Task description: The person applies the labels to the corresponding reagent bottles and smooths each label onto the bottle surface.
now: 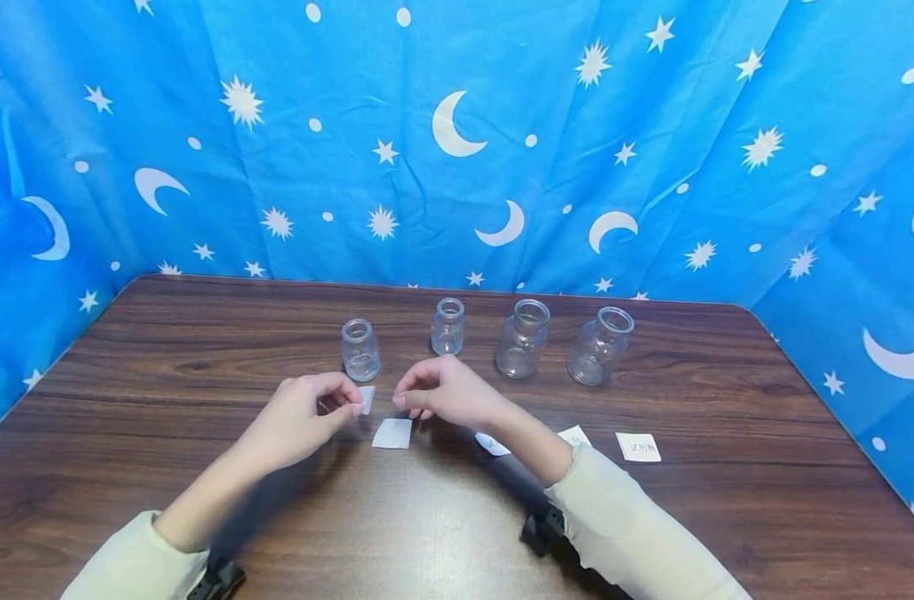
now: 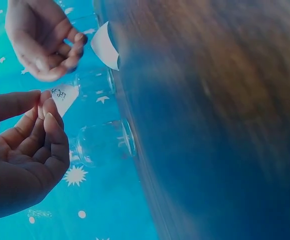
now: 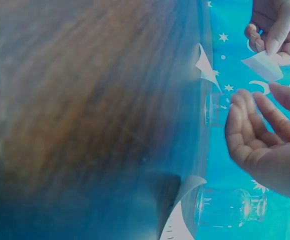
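Observation:
My left hand (image 1: 299,421) pinches a small white paper label (image 1: 367,399) between thumb and fingertips, just in front of the leftmost small glass bottle (image 1: 361,354). Handwriting shows on the held label (image 2: 65,96) in the left wrist view. Facing it, my right hand (image 1: 451,392) is raised with its fingers loosely bent and nothing between them. Between the hands and closer to me, another white label (image 1: 392,433) lies on the table. In the right wrist view, the held label (image 3: 265,66) appears just beyond my right fingertips.
A second small bottle (image 1: 447,329) and two larger bottles, one middle (image 1: 521,343) and one right (image 1: 599,350), stand along the back. More labels lie to the right: one partly under my forearm (image 1: 491,444), another (image 1: 574,436), and a written one (image 1: 639,447). Blue cloth (image 1: 457,192) hangs behind the wooden table.

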Available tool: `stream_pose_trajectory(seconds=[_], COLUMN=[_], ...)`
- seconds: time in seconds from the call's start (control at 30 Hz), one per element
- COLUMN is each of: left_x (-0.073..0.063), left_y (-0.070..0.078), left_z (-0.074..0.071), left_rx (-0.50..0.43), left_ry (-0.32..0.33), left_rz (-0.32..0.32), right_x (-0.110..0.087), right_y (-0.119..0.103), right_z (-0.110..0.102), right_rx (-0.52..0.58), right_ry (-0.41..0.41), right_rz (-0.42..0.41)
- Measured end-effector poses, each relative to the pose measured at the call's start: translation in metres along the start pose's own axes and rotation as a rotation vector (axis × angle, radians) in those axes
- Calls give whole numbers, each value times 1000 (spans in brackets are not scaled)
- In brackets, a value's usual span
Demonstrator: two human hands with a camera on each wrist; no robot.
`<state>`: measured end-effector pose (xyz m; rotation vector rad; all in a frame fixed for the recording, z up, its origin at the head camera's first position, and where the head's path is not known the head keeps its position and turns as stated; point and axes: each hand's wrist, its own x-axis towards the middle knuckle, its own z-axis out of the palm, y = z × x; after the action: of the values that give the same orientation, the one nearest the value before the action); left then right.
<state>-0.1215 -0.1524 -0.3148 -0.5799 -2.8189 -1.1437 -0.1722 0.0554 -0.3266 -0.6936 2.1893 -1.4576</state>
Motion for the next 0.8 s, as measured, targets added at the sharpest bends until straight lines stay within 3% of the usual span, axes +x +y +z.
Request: stream_pose_trajectory(seconds=[0.2,0.5,0.8], left_x=[1,2,3], left_y=[2,5,7], left_z=[4,8,10], left_rx=[-2,-12,-16], left_ry=[1,-36,-31], left_rz=[28,56,67], right_x=[0,-1,-1], right_y=[-4,-6,-7], right_z=[1,4,3], right_rx=[96,86,112], right_ry=[-11,-3,-2], right_rz=[-37,-59,-54])
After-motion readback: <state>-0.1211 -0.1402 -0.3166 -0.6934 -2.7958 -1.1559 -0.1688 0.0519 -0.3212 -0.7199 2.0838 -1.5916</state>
